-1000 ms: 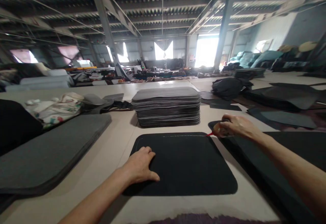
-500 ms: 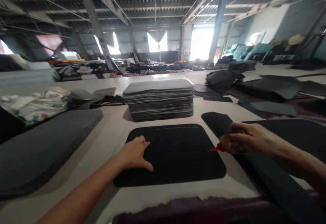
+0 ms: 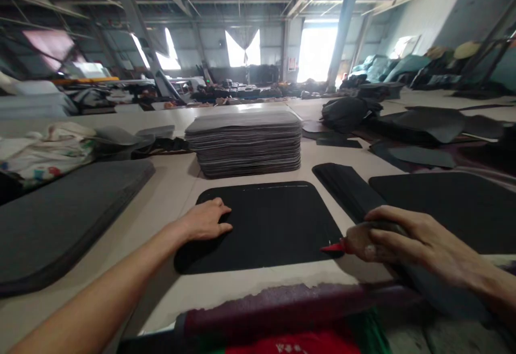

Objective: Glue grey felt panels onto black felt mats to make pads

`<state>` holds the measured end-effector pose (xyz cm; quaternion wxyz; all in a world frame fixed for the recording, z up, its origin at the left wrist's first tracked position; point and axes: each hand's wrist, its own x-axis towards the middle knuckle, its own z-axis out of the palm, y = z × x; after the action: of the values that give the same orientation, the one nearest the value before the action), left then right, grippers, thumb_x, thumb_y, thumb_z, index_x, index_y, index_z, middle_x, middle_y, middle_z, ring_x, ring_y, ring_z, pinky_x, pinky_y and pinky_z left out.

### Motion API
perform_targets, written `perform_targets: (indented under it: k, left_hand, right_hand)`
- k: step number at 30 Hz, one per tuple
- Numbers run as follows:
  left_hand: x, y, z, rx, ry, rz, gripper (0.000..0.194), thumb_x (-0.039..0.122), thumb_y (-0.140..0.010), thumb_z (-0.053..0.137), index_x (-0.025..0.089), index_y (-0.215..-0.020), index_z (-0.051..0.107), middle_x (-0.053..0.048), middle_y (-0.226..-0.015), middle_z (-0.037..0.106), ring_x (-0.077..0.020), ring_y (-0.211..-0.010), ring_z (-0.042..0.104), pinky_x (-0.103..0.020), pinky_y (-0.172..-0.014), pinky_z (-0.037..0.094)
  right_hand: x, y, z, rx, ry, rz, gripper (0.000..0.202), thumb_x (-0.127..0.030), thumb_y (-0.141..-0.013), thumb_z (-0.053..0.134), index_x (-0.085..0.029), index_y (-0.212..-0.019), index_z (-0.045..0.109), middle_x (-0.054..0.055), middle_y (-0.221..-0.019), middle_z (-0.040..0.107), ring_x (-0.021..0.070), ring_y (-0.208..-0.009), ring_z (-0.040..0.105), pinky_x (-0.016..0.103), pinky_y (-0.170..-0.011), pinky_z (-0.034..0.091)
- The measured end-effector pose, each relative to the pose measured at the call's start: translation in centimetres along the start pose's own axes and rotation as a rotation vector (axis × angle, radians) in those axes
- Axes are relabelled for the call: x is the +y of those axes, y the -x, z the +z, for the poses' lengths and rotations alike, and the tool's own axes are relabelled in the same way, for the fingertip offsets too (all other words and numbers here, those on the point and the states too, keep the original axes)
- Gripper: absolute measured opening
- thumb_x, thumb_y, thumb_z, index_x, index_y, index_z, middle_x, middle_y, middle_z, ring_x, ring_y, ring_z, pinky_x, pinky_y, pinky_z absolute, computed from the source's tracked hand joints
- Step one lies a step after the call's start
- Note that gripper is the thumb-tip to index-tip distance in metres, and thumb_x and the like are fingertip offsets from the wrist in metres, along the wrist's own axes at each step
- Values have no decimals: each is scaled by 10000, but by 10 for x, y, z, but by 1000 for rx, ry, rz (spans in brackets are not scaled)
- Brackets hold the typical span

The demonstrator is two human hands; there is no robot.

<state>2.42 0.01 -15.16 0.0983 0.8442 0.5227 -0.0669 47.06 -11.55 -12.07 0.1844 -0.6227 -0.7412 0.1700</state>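
Note:
A black rounded-corner sheet [image 3: 274, 225] lies flat on the pale table, with a thin whitish line along its far edge. My left hand [image 3: 206, 219] rests open on the sheet's left side, thumb and fingers apart. In my right hand [image 3: 415, 241] is a brownish squeeze bottle [image 3: 358, 242] with a red pointed nozzle [image 3: 332, 247], my fingers wrapped round it. The nozzle tip is at the sheet's near right corner, where a small whitish mark shows. Whether the tip touches the sheet I cannot tell.
Behind the sheet stands a tall stack of grey sheets [image 3: 245, 147]. Folded dark strips [image 3: 346, 187] and another black sheet [image 3: 439, 209] lie to the right. A thick dark grey pile [image 3: 72, 219] is at the left. Purple material [image 3: 298, 303] covers the table's near edge.
My right hand has brought the bottle nearer along the sheet's right edge, to the near corner. My left hand stays on the left side. The view has tilted slightly downward.

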Motion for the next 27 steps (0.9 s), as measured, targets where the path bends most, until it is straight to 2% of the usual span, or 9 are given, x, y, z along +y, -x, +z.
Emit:
perform_targets:
  k: [3,7,9,12,14,16,21,27]
  left_hand:
    - [-8,-5,-6,-29,75,7,508,456,-904,492,178,-1309,619,-136,-1287,620,-283,-1200,586,-398,-1084,411]
    - [-18,-9,-14,-62,208,-17,438,444,-962,515,171,-1295,594,-128,-1375,591,-282,-1305,517,-503,-1134,360]
    - [-22,-10,-17,-82,300,-54,454,482,-974,520,162,-1289,583,-125,-1356,599,-290,-1254,558,-532,-1083,420]
    - [-25,-9,-19,-130,452,-117,472,502,-983,514,167,-1313,554,-114,-1247,650,-248,-1042,664,-467,-912,552]
    - [-26,-8,-19,-152,538,-145,477,490,-985,520,169,-1338,528,-113,-1208,661,-224,-972,681,-430,-843,582]
    - [-25,-7,-19,-157,597,-157,474,481,-982,533,170,-1340,525,-110,-1194,663,-224,-981,678,-425,-839,585]
    - [-25,-3,-19,-145,688,-175,453,455,-987,532,170,-1339,528,-112,-1207,659,-234,-1020,671,-438,-857,580]
    - [-26,-1,-18,-131,740,-175,464,463,-992,514,167,-1350,513,-114,-1202,654,-235,-1031,664,-437,-863,579]
  right_hand:
    - [-18,-14,11,-118,-55,-129,372,-557,-950,497,-259,-1088,671,54,-1046,688,251,-916,643,341,-762,514]
    - [-57,-41,33,-164,-41,-329,317,-501,-982,466,-248,-1040,646,53,-1005,652,232,-873,620,352,-746,467]
    - [-79,-54,46,-182,-47,-421,291,-467,-994,453,-241,-1022,632,50,-987,635,225,-868,606,355,-752,445]
    - [-110,-72,64,-208,-57,-531,254,-421,-1004,445,-232,-1033,613,47,-977,616,216,-862,587,358,-767,424]
    - [-128,-82,75,-240,-59,-578,230,-392,-1006,445,-228,-1041,602,44,-977,606,209,-850,580,355,-765,419]
    - [-145,-91,86,-263,-58,-625,208,-366,-1000,453,-220,-1043,595,42,-974,593,208,-844,575,350,-760,419]
    - [-178,-107,113,-241,-17,-744,200,-336,-998,465,-199,-1069,591,54,-993,570,218,-874,579,347,-769,425]
    - [-197,-112,136,-142,27,-797,203,-330,-994,467,-195,-1080,593,60,-1000,567,214,-868,582,335,-771,435]
